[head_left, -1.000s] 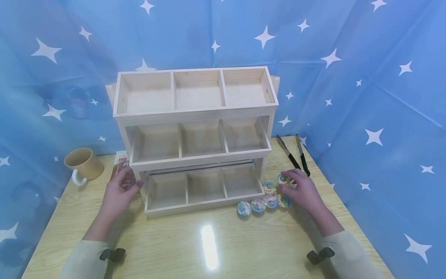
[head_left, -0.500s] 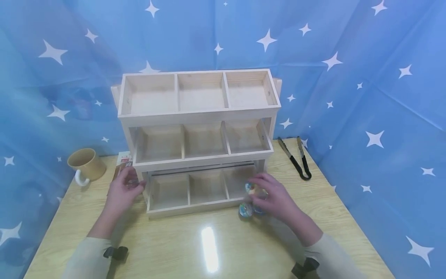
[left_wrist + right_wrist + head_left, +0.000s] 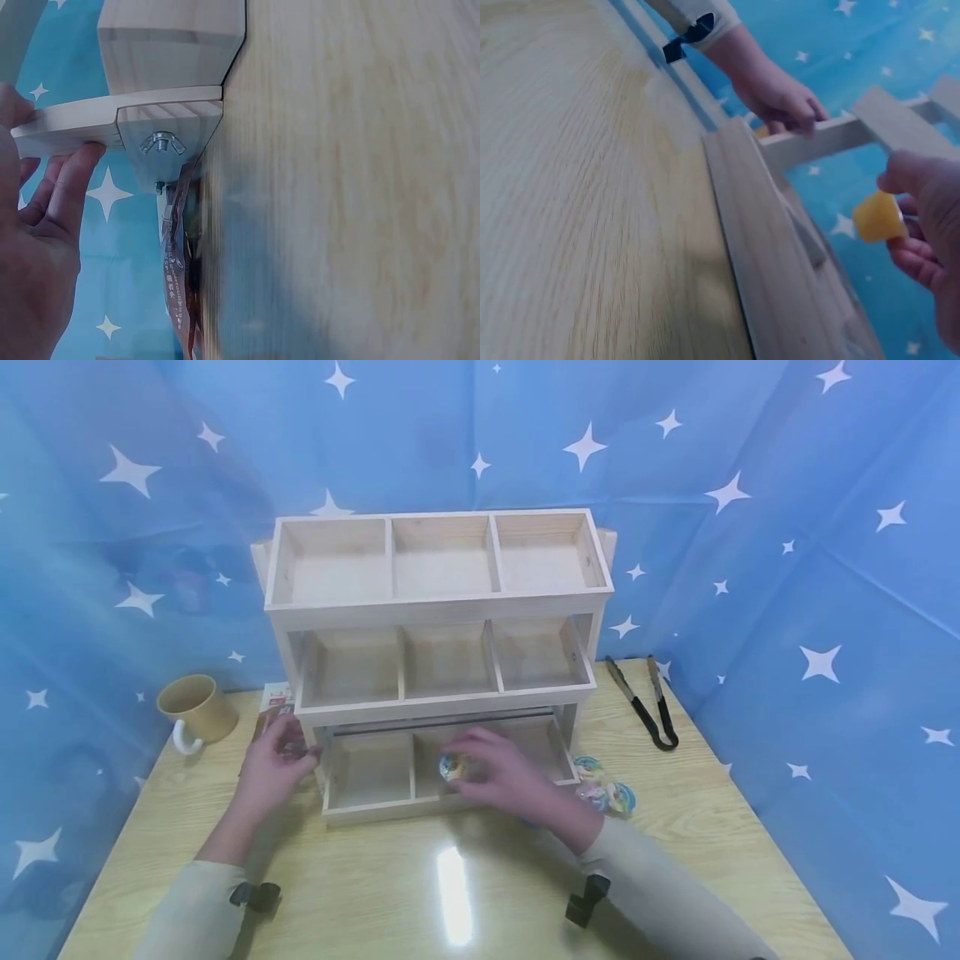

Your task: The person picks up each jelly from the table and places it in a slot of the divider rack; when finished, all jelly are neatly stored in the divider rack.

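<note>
A pale wooden three-tier rack (image 3: 438,607) stands on the table, each tier split into three compartments. My left hand (image 3: 273,760) grips its left upright (image 3: 71,126), thumb on one side and fingers on the other. Above the middle compartment of the bottom tier, my right hand (image 3: 502,772) pinches a small jelly cup (image 3: 453,767) with a printed lid. From the side, in the right wrist view, the cup (image 3: 877,217) looks orange-yellow. Several more jelly cups (image 3: 621,797) lie beside the rack's right front corner, partly hidden by my right arm.
Black-handled tongs (image 3: 652,714) lie at the right of the rack. A tan mug (image 3: 198,708) with a white handle stands at the left. Behind my left hand, a brown packet (image 3: 176,281) is beside the rack. A blue star-printed curtain (image 3: 787,568) borders the table.
My right hand has lifted a jelly cup from the group at the right and carried it left, over the bottom tier. My left hand stays at the rack's left upright.
</note>
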### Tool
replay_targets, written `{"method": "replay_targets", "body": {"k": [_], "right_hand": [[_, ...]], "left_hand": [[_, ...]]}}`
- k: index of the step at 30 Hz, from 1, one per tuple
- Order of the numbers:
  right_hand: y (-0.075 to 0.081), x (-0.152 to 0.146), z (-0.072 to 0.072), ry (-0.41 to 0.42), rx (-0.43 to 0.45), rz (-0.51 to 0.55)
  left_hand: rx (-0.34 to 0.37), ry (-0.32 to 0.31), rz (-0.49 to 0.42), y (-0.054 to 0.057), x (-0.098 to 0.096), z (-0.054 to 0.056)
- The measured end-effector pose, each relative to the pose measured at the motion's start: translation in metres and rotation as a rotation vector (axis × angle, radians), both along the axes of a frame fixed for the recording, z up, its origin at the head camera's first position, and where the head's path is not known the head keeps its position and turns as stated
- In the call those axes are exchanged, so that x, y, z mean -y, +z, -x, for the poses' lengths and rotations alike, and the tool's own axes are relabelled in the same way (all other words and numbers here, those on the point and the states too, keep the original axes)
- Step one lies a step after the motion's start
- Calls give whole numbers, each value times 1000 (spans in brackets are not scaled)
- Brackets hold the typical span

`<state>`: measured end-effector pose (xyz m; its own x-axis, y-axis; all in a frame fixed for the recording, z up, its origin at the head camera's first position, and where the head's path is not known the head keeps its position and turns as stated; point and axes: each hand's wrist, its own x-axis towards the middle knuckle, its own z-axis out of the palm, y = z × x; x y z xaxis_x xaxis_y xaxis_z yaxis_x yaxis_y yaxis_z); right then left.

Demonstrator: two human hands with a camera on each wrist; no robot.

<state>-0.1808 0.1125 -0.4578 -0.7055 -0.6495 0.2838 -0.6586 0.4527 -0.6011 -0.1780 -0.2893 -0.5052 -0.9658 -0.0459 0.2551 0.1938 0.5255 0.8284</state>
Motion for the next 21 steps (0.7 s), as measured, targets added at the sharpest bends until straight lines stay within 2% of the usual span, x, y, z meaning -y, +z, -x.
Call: {"method": "replay_targets", "body": {"k": [2, 4, 14, 21], "right_hand": [[-2, 9, 4, 26, 57, 10], [-3, 18, 7, 49, 77, 2], [-5, 64, 24, 162, -3, -4], [-10, 86, 32, 209, 76, -68]], "left_hand": [[6, 1, -1, 1, -1, 0], [11, 1, -8, 3, -3, -1], [36, 23, 8, 3, 0, -3], [46, 13, -11, 3, -1, -3]]}}
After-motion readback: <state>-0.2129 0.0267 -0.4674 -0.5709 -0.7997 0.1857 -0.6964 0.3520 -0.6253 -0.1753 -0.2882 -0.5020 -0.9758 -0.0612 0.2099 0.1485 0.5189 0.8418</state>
